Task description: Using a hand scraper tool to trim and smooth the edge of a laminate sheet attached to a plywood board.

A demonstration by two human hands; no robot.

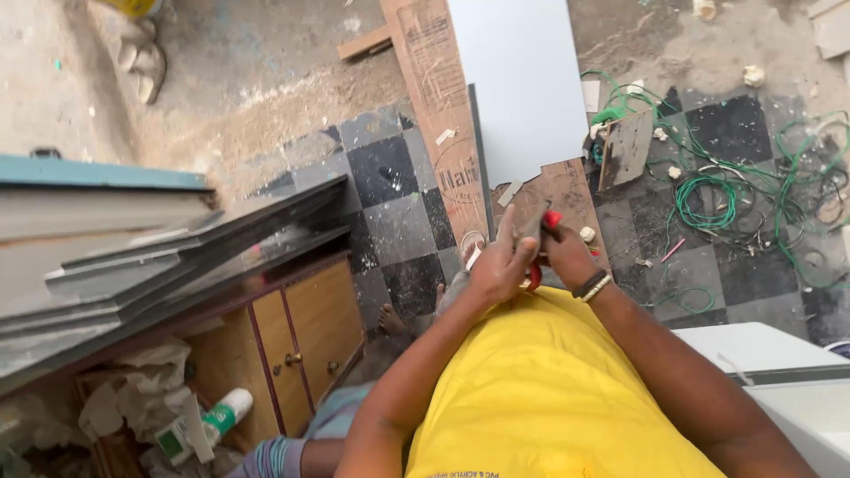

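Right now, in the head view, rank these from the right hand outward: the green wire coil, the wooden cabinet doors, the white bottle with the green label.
1. Green wire coil, on the floor right of the right hand.
2. Wooden cabinet doors, lower left.
3. White bottle, far lower left.

Cabinet [305,341] left w/ boards [177,257] on top; wire coils [708,199] right; panel [522,80] ahead on floor.

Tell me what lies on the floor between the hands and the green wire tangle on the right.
In the head view, between the right hand and the green wire lies checkered floor with small scraps, including a pink stick.
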